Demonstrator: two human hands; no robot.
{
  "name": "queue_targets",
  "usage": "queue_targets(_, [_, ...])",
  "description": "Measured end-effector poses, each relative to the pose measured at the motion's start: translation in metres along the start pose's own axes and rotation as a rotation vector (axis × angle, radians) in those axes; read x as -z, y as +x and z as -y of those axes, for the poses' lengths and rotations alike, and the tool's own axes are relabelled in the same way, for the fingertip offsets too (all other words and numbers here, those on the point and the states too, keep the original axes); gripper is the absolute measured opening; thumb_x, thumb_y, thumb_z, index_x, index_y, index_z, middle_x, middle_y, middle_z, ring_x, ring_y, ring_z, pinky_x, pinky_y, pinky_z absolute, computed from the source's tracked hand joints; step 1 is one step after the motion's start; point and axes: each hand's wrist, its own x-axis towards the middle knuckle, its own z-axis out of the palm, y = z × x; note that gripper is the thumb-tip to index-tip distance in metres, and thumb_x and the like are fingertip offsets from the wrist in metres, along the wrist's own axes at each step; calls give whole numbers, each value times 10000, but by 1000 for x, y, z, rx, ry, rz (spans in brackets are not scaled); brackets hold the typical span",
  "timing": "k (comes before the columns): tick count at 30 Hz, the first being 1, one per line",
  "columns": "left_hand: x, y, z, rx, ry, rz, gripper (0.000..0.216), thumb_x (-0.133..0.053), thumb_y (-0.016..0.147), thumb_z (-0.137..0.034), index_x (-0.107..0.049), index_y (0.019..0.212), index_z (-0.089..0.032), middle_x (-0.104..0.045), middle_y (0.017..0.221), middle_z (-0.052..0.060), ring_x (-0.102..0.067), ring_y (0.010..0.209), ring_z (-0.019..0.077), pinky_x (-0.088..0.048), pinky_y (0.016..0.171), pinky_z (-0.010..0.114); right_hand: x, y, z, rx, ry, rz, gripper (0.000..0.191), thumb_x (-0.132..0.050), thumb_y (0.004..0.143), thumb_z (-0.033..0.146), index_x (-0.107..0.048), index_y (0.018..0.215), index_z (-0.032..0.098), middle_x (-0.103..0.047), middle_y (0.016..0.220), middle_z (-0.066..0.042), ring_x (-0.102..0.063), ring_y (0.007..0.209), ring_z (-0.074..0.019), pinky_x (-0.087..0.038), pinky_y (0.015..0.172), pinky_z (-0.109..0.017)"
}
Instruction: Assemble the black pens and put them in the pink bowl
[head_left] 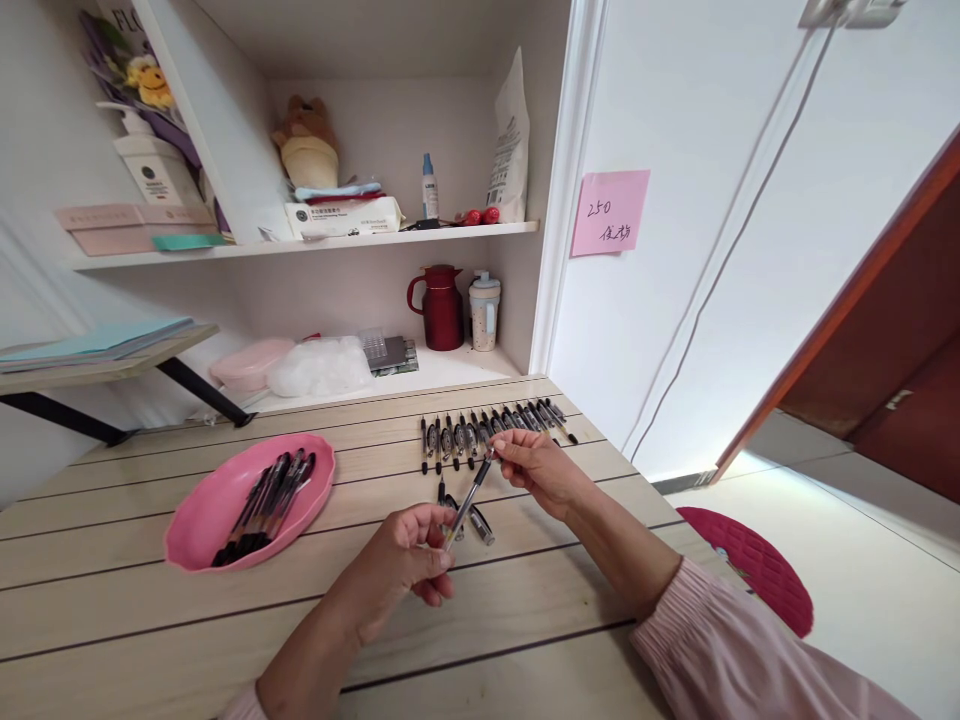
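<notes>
A slim pen (470, 492) with a clear barrel and dark grip slants between my hands, above the table. My left hand (411, 553) holds its lower end between thumb and fingers. At the upper end, my right hand (538, 470) pinches the pen's tip; whether a small separate part is in those fingertips cannot be made out. Just beneath the pen lie loose black pen parts (481, 525), partly hidden by it and my left hand. Behind my hands, several pens and caps (451, 442) are laid in a row, the right part overlapped by my right hand.
To the left is a pink scalloped dish (191, 500) with several dark pens (270, 505) in it. A small raised shelf (112, 360) stands behind it. At the back, a red jug (442, 310) and a pale cup (484, 312) stand under the wall shelf (450, 236).
</notes>
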Motion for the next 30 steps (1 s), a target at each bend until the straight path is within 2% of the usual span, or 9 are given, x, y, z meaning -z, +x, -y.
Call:
queue_targets(12, [1,0,1,3,4,1,352,-597,617,-170,-566,967,-187,-468,740,-35,-569,483,72,-400,441,190,1,0,0,3,41,8,249,-707,627,347,-590,717,147,-594,655,11,-423,426,-25,-207,366,-164])
queue_targets(20, [-1,1,1,-8,-19,0,319,-626,612,-191,-560,924,-178,-484,691,-45,-555,472,75,-400,450,194,-4,-2,-2,-77,57,37,248,-736,597,329,-590,695,154,-537,554,50,-432,413,-30,-200,370,-172])
queue_targets(22, [-3,3,2,-30,-43,-10,278,-627,646,-253,-561,903,-171,-475,629,-54,-512,442,62,-370,425,180,-8,-4,-2,-99,66,66,256,-744,586,326,-585,685,150,-523,537,55,-432,413,-30,-202,373,-170])
queue_targets(25, [-5,7,5,-51,-76,-17,293,-597,699,-352,-563,917,-159,-456,570,-63,-365,368,22,-232,356,150,-17,-9,-4,-103,71,93,275,-760,558,319,-575,667,147,-496,504,63,-429,412,-33,-206,373,-169])
queue_targets(27, [-7,8,7,-62,-90,-26,329,-588,705,-370,-559,956,-160,-479,591,-56,-284,356,8,-144,350,154,-24,-11,-7,-95,92,78,292,-762,547,335,-564,658,152,-486,492,67,-426,409,-35,-197,368,-171])
queue_targets(30, [-13,10,11,-126,-68,-109,341,-567,710,-352,-564,986,-152,-500,608,-44,-262,366,12,-130,368,167,-31,-13,-12,-71,87,12,311,-752,550,368,-540,629,154,-490,476,64,-401,389,-34,-184,363,-176])
